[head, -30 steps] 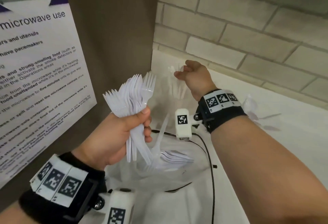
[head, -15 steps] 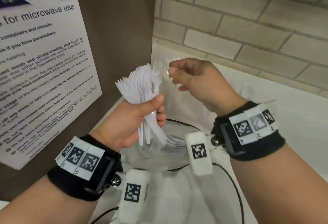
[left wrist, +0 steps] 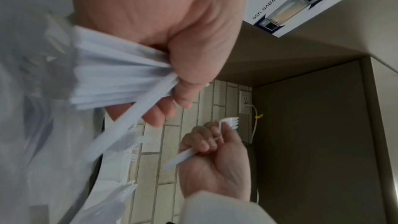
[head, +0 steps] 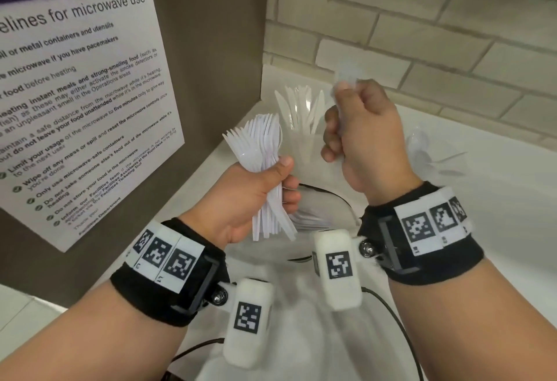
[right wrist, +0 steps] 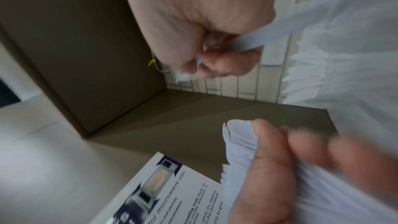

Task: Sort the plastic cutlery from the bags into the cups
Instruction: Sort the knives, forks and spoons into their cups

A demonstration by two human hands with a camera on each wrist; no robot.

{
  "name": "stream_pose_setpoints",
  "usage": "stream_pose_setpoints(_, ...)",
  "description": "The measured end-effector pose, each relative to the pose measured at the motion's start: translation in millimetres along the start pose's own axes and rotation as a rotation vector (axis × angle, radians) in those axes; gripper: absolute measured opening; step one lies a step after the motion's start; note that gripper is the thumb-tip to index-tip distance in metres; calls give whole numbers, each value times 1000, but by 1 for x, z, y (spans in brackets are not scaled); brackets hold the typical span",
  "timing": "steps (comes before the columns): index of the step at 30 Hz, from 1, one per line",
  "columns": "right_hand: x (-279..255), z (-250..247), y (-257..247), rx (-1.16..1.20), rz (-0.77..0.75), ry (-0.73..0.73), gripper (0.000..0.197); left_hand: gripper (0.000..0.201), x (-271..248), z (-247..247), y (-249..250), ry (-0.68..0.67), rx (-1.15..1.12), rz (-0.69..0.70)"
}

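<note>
My left hand (head: 271,187) grips a thick bundle of white plastic forks (head: 260,145) by the handles, tines up; the left wrist view shows the handles (left wrist: 120,77) fanning out of the fist. To its right, my right hand (head: 355,127) is a raised fist round a single white fork (left wrist: 230,122), whose blurred tines (head: 346,77) stick out above the thumb. Behind both hands, against the wall, a clear cup (head: 301,127) holds upright white knives. A clear plastic bag (head: 313,221) with more cutlery lies on the counter under my hands.
A second clear cup (head: 419,142) stands further right on the white counter (head: 497,199); its contents are unclear. A brown panel with a microwave notice (head: 84,103) closes off the left side. A tiled wall (head: 422,34) runs behind. A black cable (head: 401,329) crosses the counter.
My right hand came back from the cup at the wall to the bundle and now grips one fork in a raised fist. The fork that stood above the bundle is gone.
</note>
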State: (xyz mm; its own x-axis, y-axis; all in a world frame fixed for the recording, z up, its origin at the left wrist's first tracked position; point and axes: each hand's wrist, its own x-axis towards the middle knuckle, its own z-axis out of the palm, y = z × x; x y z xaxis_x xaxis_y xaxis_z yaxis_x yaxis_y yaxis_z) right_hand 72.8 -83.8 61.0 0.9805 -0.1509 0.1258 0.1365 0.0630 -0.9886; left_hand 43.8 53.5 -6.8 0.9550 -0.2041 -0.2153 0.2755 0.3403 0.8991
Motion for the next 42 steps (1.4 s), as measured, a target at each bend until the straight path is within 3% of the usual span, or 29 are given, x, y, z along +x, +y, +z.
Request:
stream_pose_setpoints(4, -12, 6, 3, -546, -181, -248, 25, 13, 0, 8, 3, 109, 183, 76)
stream_pose_setpoints(7, -18, 13, 7, -730, -210, -244, 33, 35, 0, 17, 5, 125, 348, 224)
stream_pose_setpoints(11, -19, 17, 9, -876, -238, -240, 39, 33, -1, 21, 6, 152, 437, 309)
stream_pose_setpoints(16, -16, 12, 17, -720, -192, -244, 27, 28, -1, 18, 1, 60, 287, 225)
stream_pose_setpoints(18, -15, 10, 20, -586, -113, -241, 21, 28, -1, 17, -1, 40, 261, 206)
stream_pose_setpoints(21, -17, 10, 23, -396, 28, -212, 28, 28, 2, 16, -4, 24, 244, 162)
stream_pose_setpoints(23, -20, 10, 21, -278, 93, -164, 15, 24, 4, 14, -4, -6, 220, 148)
stream_pose_setpoints(28, -18, 4, 10, -132, 91, -42, 23, 23, 3, 9, -4, -237, 78, 139)
stream_pose_setpoints(31, -13, -3, 4, 6, 104, -7, 23, 44, 3, 11, -5, -108, 20, 79)
stream_pose_setpoints(34, -11, -7, -2, 60, 53, 74, 8, 33, 7, 15, -6, 59, 4, 68)
stream_pose_setpoints(36, -10, -7, -5, 49, 19, 56, 13, 27, 10, 16, -8, 163, 107, 121)
stream_pose_setpoints(39, -11, -4, -1, -211, -68, -37, 18, 27, 19, 11, -13, 278, 404, 227)
stream_pose_setpoints(42, -14, 2, 4, -512, -188, -106, 28, 33, 25, 6, -15, 325, 565, 304)
